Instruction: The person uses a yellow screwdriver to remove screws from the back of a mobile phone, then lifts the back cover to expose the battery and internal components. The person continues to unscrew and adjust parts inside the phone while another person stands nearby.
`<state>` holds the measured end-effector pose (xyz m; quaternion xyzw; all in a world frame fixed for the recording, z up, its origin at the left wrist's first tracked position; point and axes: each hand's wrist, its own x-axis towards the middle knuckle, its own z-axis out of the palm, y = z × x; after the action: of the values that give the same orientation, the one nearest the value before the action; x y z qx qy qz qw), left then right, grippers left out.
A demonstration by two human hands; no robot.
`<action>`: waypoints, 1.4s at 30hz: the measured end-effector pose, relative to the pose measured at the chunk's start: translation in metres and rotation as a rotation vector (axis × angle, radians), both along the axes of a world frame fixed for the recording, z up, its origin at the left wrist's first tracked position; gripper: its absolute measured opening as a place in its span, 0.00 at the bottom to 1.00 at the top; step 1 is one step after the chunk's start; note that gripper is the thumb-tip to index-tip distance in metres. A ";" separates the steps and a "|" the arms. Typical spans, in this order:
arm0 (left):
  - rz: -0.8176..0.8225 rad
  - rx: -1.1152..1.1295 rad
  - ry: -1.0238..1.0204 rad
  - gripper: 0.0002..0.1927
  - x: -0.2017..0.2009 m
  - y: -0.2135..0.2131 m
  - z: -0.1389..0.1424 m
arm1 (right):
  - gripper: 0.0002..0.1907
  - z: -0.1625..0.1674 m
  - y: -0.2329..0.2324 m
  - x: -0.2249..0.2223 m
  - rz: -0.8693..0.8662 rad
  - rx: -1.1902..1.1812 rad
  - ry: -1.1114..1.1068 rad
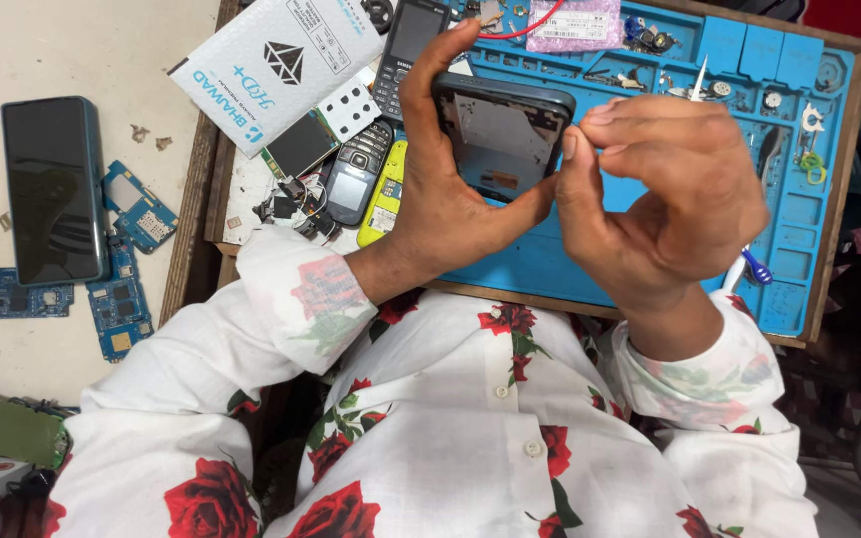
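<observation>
My left hand grips an opened dark phone body, back cover off, holding it upright above the blue work mat. My right hand is closed in a pinch at the phone's right edge, thumb and forefinger touching its frame. A thin white pointed tool sticks up behind the right hand; whether the hand holds it is unclear. A white and blue brush handle shows below that hand.
Old keypad phones and a yellow one lie left of the mat, beside a white padded envelope. A black smartphone and blue circuit boards lie on the floor at left. Small parts fill the mat's compartments.
</observation>
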<state>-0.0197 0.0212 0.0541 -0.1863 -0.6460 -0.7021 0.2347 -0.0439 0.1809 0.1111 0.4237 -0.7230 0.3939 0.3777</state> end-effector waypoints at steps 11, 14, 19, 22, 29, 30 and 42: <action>0.062 -0.122 -0.049 0.52 -0.002 -0.007 -0.014 | 0.14 0.002 0.006 0.004 0.161 -0.147 -0.642; 0.050 -0.157 -0.067 0.54 -0.003 -0.008 -0.016 | 0.15 0.007 0.015 0.003 0.296 -0.237 -0.845; -0.017 -0.179 0.053 0.56 -0.004 -0.012 -0.014 | 0.15 0.011 0.022 0.000 0.399 -0.254 -0.915; -0.070 -0.162 0.001 0.56 -0.005 -0.015 -0.013 | 0.16 0.009 0.018 -0.001 0.405 -0.239 -0.894; -0.122 0.009 -0.088 0.57 -0.017 -0.025 -0.015 | 0.14 0.008 0.013 0.007 0.241 -0.300 -0.597; -0.149 0.063 -0.106 0.57 -0.019 -0.028 -0.013 | 0.14 0.008 0.015 0.007 0.238 -0.271 -0.558; -0.262 0.564 -0.272 0.57 -0.038 -0.028 0.019 | 0.13 -0.065 0.035 0.001 0.342 -0.271 -0.813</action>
<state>-0.0582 -0.0072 0.0729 -0.1001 -0.4223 -0.8957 0.0963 -0.0425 0.2161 0.0464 0.2947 -0.6740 0.6759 0.0452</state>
